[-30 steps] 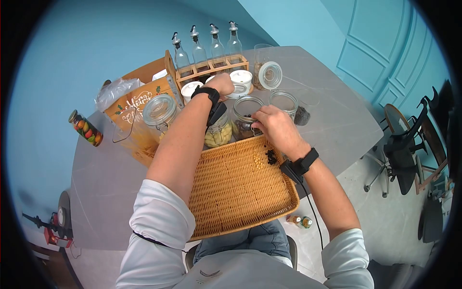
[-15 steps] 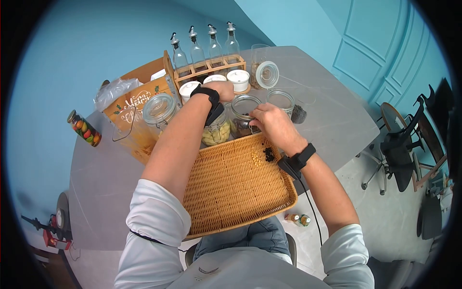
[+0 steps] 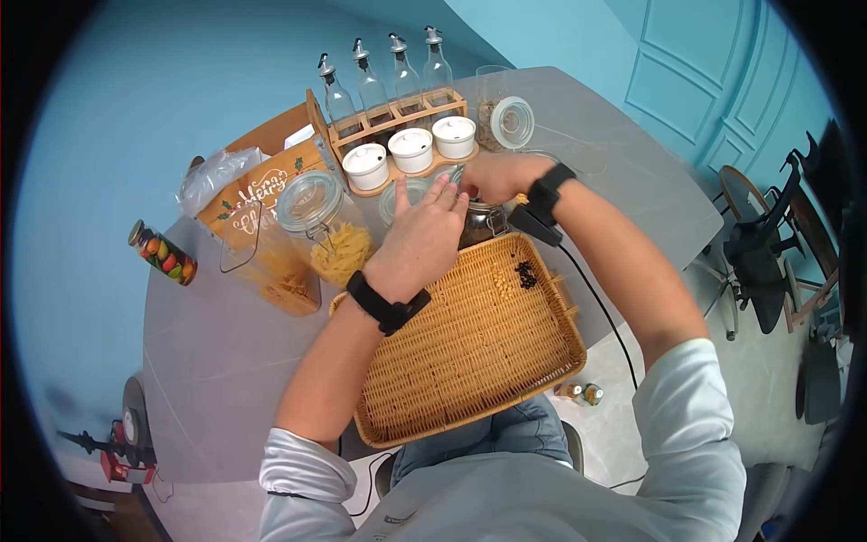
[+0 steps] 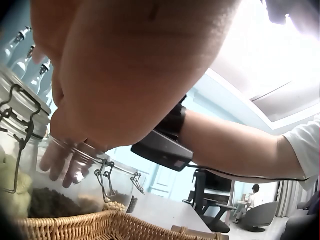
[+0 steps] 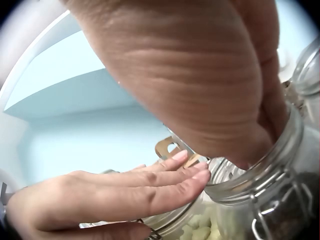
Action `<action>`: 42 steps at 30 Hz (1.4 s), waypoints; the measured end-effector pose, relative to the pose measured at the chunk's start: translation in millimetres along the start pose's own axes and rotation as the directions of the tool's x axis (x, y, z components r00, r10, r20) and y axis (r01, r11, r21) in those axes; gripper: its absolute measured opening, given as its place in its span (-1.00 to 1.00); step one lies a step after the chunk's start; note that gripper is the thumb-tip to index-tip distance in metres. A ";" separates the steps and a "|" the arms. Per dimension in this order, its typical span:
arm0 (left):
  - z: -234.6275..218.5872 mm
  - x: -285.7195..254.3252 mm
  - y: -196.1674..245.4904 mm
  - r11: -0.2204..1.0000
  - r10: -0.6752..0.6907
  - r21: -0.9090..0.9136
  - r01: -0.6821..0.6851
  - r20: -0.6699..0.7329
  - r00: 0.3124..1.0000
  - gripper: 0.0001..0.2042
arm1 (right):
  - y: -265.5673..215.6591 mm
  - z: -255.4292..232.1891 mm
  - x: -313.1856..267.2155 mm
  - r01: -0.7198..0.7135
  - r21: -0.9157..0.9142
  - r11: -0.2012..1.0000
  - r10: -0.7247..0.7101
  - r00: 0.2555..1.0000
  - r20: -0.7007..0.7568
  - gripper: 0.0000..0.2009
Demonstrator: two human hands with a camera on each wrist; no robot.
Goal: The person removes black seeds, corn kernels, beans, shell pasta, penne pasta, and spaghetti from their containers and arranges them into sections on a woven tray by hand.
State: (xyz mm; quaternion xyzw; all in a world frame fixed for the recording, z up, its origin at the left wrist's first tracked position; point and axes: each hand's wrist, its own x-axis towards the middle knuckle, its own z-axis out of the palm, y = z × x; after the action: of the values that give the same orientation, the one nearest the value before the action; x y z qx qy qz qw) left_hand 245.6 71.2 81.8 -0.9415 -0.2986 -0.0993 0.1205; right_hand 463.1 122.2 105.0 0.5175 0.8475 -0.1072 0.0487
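Note:
My right hand reaches into the mouth of a clip-top glass jar with dark contents. Its fingers hang down inside, seen through the glass in the left wrist view; whether they touch anything is unclear. My left hand lies with straight fingers beside that jar, its fingertips at the rim in the right wrist view. Below it, a jar of pale yellow pieces is partly hidden. The wicker basket stands in front, holding small yellow grains and black ones.
Behind are white lidded pots and stoppered bottles in a wooden rack. Pasta jars, a wooden crate and a jar of colourful pieces stand left. An open-lidded jar is at the back right.
My left hand has come back from near the white pots to the jar's side, uncovering the pots. My right hand has moved from the jar's front rim into its mouth.

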 end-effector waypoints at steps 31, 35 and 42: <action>6.8 1.1 1.0 0.994 -0.039 -0.100 0.040 0.011 0.999 -0.30 | 8.9 5.1 25.5 -0.149 0.042 0.988 0.151 0.988 -0.041 -0.90; 3.3 2.6 -3.4 0.994 -0.021 -0.108 0.027 0.049 0.999 -0.32 | 7.5 -15.6 1.3 -0.112 0.327 0.938 0.164 0.977 -0.135 -0.79; -25.1 -38.5 7.5 0.968 -0.045 -0.251 -0.028 -0.279 0.959 -0.66 | -25.0 -28.9 -56.3 -0.033 0.853 0.522 0.118 0.992 -0.033 -0.79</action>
State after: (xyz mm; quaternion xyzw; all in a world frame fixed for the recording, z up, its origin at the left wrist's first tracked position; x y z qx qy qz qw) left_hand 216.2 37.3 94.4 -0.9240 -0.2674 -0.2702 0.0408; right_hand 467.5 69.1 147.3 0.5160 0.6658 -0.4817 -0.2419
